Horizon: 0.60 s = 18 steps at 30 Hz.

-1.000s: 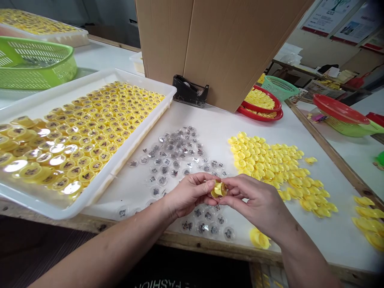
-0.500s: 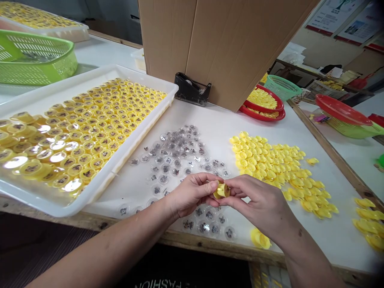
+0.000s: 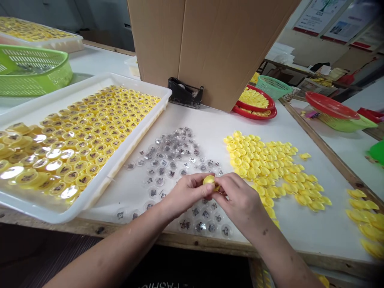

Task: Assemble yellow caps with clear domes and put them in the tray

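Above the near part of the table, a small round yellow plastic piece (image 3: 209,180) is pinched between both hands. My left hand (image 3: 190,191) grips it from the left, thumb and fingers closed. From the right, the closed fingertips of my right hand (image 3: 238,196) press on its edge; they partly hide it. Under and behind the hands lie loose clear discs (image 3: 172,164) with printed animal pictures. To the right spreads a pile of yellow plastic pieces (image 3: 255,154). On the left, a white tray (image 3: 103,176) holds rows of yellow pieces with pictures on top.
A tall cardboard sheet (image 3: 216,48) stands behind, with a black tape dispenser (image 3: 185,94) at its foot. Red trays (image 3: 255,115) of yellow pieces sit at back right. A green basket (image 3: 57,74) is at far left. A wooden edge (image 3: 144,236) borders the table front.
The yellow piece has turned in my fingers, its domed face now showing instead of its side. Both hands have shifted slightly left, as has the whole view.
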Available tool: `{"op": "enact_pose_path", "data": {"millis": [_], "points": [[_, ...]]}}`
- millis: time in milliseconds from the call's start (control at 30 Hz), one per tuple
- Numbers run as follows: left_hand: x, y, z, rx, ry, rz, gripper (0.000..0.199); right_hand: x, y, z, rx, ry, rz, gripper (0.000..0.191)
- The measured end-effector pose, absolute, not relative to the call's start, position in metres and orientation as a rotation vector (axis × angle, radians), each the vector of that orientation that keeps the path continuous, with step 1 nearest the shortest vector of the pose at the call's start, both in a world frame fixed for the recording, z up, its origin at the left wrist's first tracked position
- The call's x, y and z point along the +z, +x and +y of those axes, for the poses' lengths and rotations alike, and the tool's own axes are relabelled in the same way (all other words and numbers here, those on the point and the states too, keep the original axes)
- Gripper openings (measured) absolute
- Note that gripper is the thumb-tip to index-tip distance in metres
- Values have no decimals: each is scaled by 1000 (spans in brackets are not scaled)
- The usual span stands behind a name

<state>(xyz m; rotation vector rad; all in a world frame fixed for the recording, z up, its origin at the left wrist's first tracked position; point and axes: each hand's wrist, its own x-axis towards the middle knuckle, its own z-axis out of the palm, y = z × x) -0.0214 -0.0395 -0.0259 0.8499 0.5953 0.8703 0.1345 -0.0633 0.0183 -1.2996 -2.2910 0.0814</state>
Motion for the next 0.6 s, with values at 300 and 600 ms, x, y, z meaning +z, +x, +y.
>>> {"op": "enact_pose_path", "data": {"millis": [300, 600], "points": [[-30, -21, -39, 927, 1124, 727, 30, 5, 146, -57, 757, -1398, -1823, 17], [-20, -22, -41, 874, 1634, 1083, 12, -43, 162, -58, 915, -1392, -1677, 22]]}}
